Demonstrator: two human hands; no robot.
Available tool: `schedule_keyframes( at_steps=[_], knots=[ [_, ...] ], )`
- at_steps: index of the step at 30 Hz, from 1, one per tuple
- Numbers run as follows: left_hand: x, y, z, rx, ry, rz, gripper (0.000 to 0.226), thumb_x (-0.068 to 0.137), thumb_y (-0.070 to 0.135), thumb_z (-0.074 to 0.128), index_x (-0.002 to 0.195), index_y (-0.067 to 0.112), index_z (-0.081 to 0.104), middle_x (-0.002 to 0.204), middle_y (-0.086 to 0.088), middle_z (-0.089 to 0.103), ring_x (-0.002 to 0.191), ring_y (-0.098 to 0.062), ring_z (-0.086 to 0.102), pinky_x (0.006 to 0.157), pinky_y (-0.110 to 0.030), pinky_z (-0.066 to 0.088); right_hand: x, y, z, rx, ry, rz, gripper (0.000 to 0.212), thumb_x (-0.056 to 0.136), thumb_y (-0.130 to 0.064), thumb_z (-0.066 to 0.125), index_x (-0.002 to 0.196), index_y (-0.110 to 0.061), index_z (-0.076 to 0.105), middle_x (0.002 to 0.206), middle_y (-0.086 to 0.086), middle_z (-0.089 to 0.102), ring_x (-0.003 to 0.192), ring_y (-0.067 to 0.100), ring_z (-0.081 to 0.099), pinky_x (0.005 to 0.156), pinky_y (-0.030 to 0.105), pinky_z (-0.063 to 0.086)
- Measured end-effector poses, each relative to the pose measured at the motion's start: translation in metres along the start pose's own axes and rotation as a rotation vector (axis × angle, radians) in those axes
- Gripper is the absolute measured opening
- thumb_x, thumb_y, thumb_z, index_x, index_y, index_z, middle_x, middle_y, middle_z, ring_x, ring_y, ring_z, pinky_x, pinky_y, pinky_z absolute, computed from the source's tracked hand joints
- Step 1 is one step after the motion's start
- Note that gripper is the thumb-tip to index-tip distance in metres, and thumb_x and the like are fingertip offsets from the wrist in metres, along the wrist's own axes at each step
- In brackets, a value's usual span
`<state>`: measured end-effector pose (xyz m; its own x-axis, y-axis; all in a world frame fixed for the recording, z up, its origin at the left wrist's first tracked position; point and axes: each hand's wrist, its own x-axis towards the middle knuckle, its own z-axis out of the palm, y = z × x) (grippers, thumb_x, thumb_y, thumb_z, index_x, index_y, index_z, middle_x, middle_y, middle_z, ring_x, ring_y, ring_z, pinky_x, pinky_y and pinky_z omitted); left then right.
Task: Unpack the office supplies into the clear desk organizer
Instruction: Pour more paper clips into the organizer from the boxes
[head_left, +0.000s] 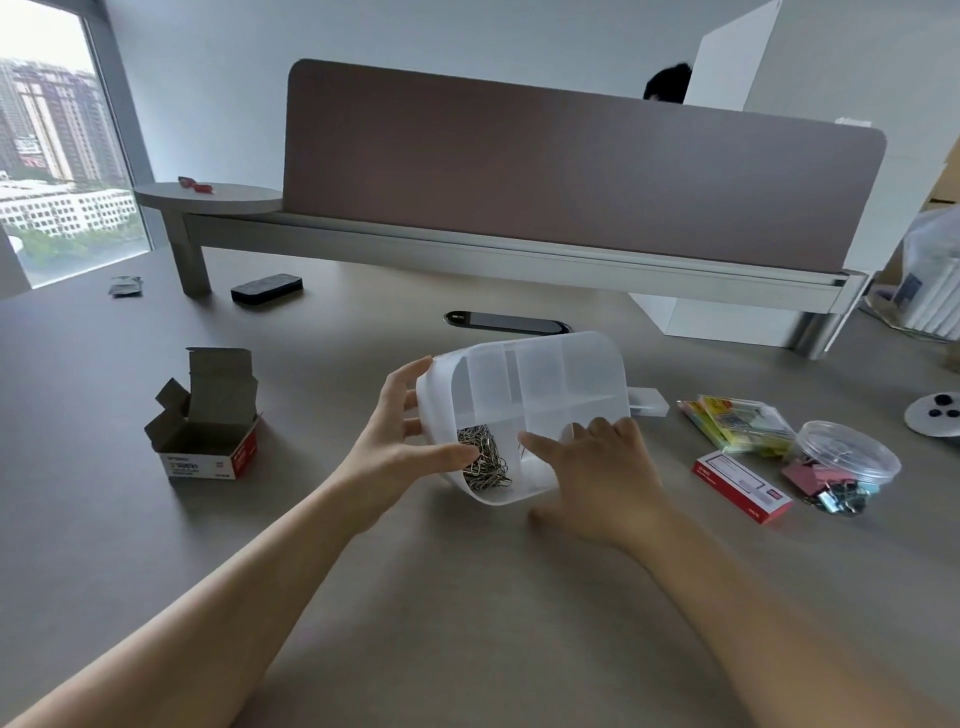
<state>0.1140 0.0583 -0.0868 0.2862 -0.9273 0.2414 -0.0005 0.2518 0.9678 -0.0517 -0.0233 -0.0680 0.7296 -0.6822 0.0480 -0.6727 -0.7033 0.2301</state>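
**Paper clips land in tilted organizer as both hands steady it**

A translucent desk organizer (524, 415), divided into several compartments, sits tipped toward the camera near the middle of the grey worktop (467, 597), its near edge resting on the surface. A heap of metal paper clips (485, 457) lies in the near left compartment; the other compartments look bare, though the cloudy plastic hides detail.

The left hand (400, 441) cups the organizer's left wall, its fingers (402, 387) spread and lightly curved against the outside while the thumb reaches over the rim, just touching the clips. The right hand (597, 478) lies over the near right corner, fingers loosely spread, the forefinger pointing into the tray beside the clips and the rest draped over the front rim. Neither hand pinches anything.

To the left, well apart, stands an opened cardboard box (208, 421) with red-and-white sides and raised flaps. To the right lie a small clear case (649, 402) just behind the organizer, a pack of bright sticky notes (737, 428), a closed red-and-white box (740, 486), a clear round tub (847, 452) and loose coloured binder clips (831, 491) beside it. Farther back rest a black eraser block (266, 288), a dark cable slot (506, 322) and a brown desk divider (571, 171).
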Motion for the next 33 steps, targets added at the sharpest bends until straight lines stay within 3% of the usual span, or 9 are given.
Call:
schedule_keyframes(
  at_steps=[4,8,12,17,22,26,33],
  knots=[
    [0.001,0.004,0.001,0.004,-0.030,-0.004,0.092,0.030,0.028,0.071,0.113,0.042,0.032,0.104,0.006,0.045,0.086,-0.008,0.054,0.055,-0.012,0.050,0.004,0.000,0.000,-0.010,-0.027,-0.002,0.068,0.082,-0.055,0.045,0.141,-0.036,0.015,0.131,0.007,0.041,0.123,0.029,0.034,0.103,0.037,0.022],
    [0.003,0.002,0.003,0.027,-0.019,0.010,0.091,0.044,0.009,0.071,0.118,0.039,0.029,0.104,0.006,0.044,0.086,-0.008,0.052,0.054,-0.011,0.049,0.000,0.000,0.005,0.034,0.055,0.002,0.066,0.082,-0.054,0.043,0.140,-0.035,0.018,0.126,0.008,0.039,0.120,0.027,0.033,0.103,0.035,0.022],
    [0.006,0.001,-0.003,-0.008,-0.004,-0.010,0.099,0.032,0.026,0.074,0.120,0.039,0.032,0.105,0.002,0.048,0.087,-0.012,0.057,0.057,-0.014,0.051,-0.011,0.004,0.004,0.256,0.160,-0.039,0.061,0.081,-0.047,0.051,0.137,-0.034,0.029,0.127,-0.001,0.037,0.120,0.016,0.035,0.104,0.025,0.019],
    [0.007,0.002,-0.005,-0.019,-0.011,-0.008,0.100,0.029,0.030,0.071,0.120,0.039,0.032,0.103,0.003,0.048,0.087,-0.012,0.057,0.058,-0.014,0.052,-0.024,0.013,-0.006,0.585,0.189,-0.080,0.039,0.089,-0.021,0.046,0.128,-0.026,0.044,0.136,-0.006,0.039,0.124,0.007,0.031,0.083,0.009,0.017],
    [0.003,0.003,-0.003,0.007,-0.053,-0.003,0.093,0.030,0.031,0.072,0.114,0.046,0.033,0.106,0.005,0.046,0.093,-0.011,0.052,0.057,-0.012,0.050,-0.014,0.006,-0.002,0.492,0.103,-0.049,0.044,0.096,-0.034,0.019,0.135,-0.029,0.037,0.138,0.003,0.041,0.128,0.017,0.033,0.104,0.027,0.024],
    [0.001,0.002,-0.002,0.034,-0.073,0.011,0.089,0.031,0.030,0.071,0.110,0.047,0.035,0.107,0.006,0.044,0.095,-0.011,0.050,0.058,-0.011,0.050,-0.002,-0.001,-0.004,0.343,0.019,0.018,0.043,0.097,-0.035,0.022,0.138,-0.031,0.031,0.133,0.011,0.047,0.124,0.026,0.040,0.100,0.033,0.030],
    [0.002,0.005,-0.002,0.025,-0.105,0.009,0.087,0.031,0.028,0.070,0.108,0.047,0.033,0.104,0.007,0.044,0.091,-0.009,0.051,0.058,-0.012,0.050,0.005,0.001,-0.003,0.207,-0.046,0.009,0.046,0.095,-0.043,0.026,0.139,-0.032,0.028,0.134,0.009,0.044,0.125,0.025,0.039,0.102,0.034,0.029]
  ],
)
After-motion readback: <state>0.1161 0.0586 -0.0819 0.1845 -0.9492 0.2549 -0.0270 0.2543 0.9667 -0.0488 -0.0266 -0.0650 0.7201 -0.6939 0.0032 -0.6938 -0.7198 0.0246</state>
